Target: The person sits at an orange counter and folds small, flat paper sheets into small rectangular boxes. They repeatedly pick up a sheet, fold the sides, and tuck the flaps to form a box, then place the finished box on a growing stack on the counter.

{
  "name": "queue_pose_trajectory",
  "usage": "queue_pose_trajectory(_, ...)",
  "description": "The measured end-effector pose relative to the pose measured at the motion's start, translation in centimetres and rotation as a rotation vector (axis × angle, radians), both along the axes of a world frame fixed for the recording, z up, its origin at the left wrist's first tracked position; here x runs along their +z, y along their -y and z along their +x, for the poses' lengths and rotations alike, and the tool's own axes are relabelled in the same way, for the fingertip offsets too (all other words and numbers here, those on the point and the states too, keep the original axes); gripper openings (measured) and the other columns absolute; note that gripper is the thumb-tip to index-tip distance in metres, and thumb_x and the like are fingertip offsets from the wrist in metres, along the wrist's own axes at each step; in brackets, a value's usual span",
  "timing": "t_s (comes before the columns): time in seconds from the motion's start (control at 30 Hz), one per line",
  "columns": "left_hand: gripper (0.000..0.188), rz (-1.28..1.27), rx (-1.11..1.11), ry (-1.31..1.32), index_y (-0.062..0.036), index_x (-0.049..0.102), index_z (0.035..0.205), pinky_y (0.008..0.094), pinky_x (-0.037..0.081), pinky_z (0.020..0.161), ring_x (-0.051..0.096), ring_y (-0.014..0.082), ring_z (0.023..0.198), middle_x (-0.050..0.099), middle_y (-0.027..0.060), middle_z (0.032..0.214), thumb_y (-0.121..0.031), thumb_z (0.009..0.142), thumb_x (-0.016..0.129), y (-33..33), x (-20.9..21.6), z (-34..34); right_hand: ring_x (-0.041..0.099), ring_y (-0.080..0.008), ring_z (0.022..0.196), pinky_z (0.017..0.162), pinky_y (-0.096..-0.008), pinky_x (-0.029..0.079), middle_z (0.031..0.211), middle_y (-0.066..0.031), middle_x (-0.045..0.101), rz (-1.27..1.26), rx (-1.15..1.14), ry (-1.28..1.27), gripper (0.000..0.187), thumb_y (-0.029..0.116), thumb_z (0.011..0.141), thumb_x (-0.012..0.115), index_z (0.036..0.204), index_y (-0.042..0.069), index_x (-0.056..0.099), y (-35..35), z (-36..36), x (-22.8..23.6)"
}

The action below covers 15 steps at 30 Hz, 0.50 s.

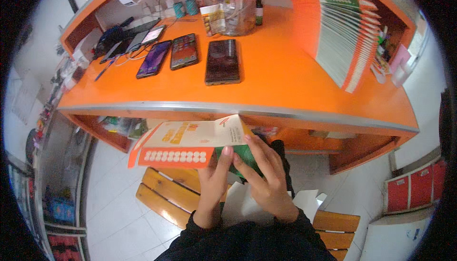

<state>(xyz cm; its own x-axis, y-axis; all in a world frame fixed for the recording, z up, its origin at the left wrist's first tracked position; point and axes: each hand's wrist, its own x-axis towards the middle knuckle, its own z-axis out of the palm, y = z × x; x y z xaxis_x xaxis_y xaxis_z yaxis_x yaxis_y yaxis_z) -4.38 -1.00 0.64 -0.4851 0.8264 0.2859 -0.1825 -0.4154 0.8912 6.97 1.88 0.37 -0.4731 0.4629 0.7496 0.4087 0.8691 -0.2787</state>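
Observation:
In front of me, just below the desk's edge, I hold a cream, orange and green paper carton (185, 135) with a row of white round marks along its orange-edged side. The thumb of my left hand (213, 185) presses on the green end part, and its other fingers are hidden under the carton. My right hand (267, 175) grips the same end, thumb and fingers pressing on the green flap and the cream edge. The carton's end nearest my hands looks folded at an angle. Pale sheets of card or paper (243, 206) lie on my lap below.
A leaning stack of similar flattened cartons (333, 37) stands at the right on the orange desk (266, 80). Several phones, including a dark one (223, 61), lie left of centre. Behind them stand a red-lidded plastic jar (238, 11) and a small dark bottle (259, 11). Wooden slats (166, 192) show below.

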Motion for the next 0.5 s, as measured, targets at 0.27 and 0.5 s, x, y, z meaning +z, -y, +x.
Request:
queue_pose_trajectory(0.27, 0.032, 0.081, 0.183, -0.042, 0.0033, 0.047, 0.104, 0.0271, 0.043, 0.078, 0.053, 0.0175, 0.088, 0.055, 0.0104, 0.098, 0.002, 0.074, 0.059, -0.3, -1.7, -0.1, 0.052, -0.0297, 0.097, 0.078, -0.0379, 0.041, 0.114, -0.0149, 0.049, -0.081, 0.081, -0.174, 0.031, 0.007, 0.066, 0.055, 0.097, 0.008, 0.054, -0.1, 1.1, -0.5)
queue_pose_trajectory(0.5, 0.038, 0.071, -0.021, 0.048, 0.0005, 0.040, 0.113, 0.0306, 0.041, 0.082, 0.048, 0.0200, 0.099, 0.048, 0.0107, 0.109, -0.011, 0.080, 0.054, 0.5, -4.6, 2.8, 0.052, -0.0300, 0.096, 0.075, -0.0368, 0.041, 0.112, -0.0159, 0.050, -0.080, 0.024, -0.338, 0.026, 0.008, 0.060, 0.061, 0.086, 0.006, 0.055, -1.1, 1.5, -0.9)
